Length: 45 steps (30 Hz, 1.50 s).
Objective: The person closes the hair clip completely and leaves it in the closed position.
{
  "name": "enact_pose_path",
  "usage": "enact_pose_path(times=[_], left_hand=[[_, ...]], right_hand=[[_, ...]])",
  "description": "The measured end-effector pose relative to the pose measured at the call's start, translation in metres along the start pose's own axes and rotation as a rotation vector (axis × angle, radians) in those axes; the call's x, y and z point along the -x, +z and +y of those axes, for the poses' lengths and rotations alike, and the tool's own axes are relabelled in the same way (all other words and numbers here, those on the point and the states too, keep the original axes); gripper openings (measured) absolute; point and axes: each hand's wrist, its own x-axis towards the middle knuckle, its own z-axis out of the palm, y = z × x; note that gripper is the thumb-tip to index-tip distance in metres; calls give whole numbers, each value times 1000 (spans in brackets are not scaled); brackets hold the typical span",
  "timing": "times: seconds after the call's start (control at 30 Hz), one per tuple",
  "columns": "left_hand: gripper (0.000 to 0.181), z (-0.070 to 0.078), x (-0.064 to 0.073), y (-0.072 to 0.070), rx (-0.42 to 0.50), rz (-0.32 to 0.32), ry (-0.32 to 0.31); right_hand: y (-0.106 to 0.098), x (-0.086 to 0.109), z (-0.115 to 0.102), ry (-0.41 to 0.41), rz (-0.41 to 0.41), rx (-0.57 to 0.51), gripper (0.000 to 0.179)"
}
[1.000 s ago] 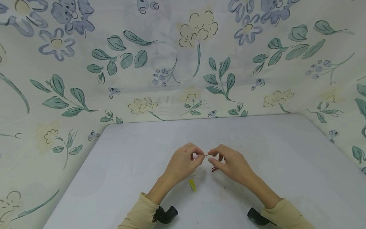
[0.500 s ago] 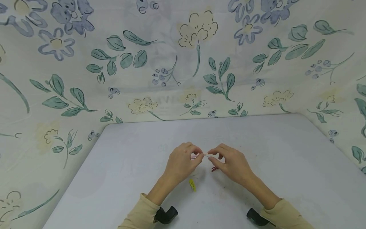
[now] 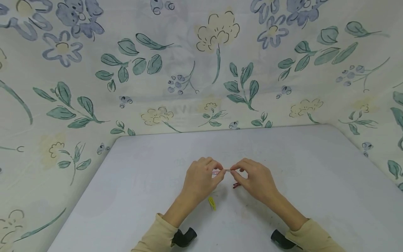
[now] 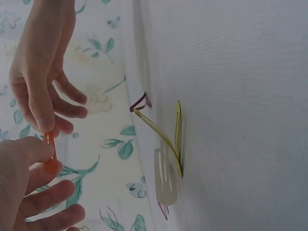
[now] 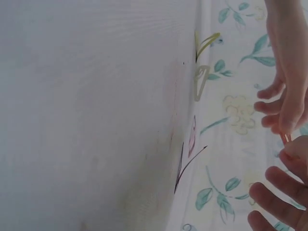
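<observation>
An orange snap hair clip [image 4: 51,148] is stretched between both hands above the white table. My left hand [image 3: 199,179] pinches its rounded end between thumb and forefinger, the other fingers loosely spread. From the opposite side, my right hand [image 3: 255,180] pinches the other end with thumb and forefinger tips. Fingertips cover much of the clip. Under the hands lie more snap clips: a yellow one [image 4: 159,132] bent apart, a cream one [image 4: 166,190] with slots, a dark red one [image 5: 180,169] standing sprung apart, and a pink one [image 5: 192,137].
The white table [image 3: 141,196] runs back to a floral cloth [image 3: 189,80] hung behind and at the sides. Black wrist devices [image 3: 185,237] sit at both beige sleeves [image 3: 155,234].
My right thumb and forefinger, apart before with the clip's two parts spread between them, have come together on its end. My left hand stays nearly in place, and the clips on the table have not moved.
</observation>
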Motion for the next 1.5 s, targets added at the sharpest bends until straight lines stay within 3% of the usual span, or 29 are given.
enact_pose_path(times=[0.57,0.77,1.1,1.5], left_hand=[[17,10,6,3,-52,-3,-61],[20,12,7,4,-65,-10,-83],[18,8,6,3,16,-90,-105],[16,6,4,-4,219,-270,-202]], right_hand=[[5,4,-4,24,24,28,12],[7,4,-7,43,-14,39,13],[3,4,-8,105,-84,44,12],[1,2,-8,173,-169,23,8]])
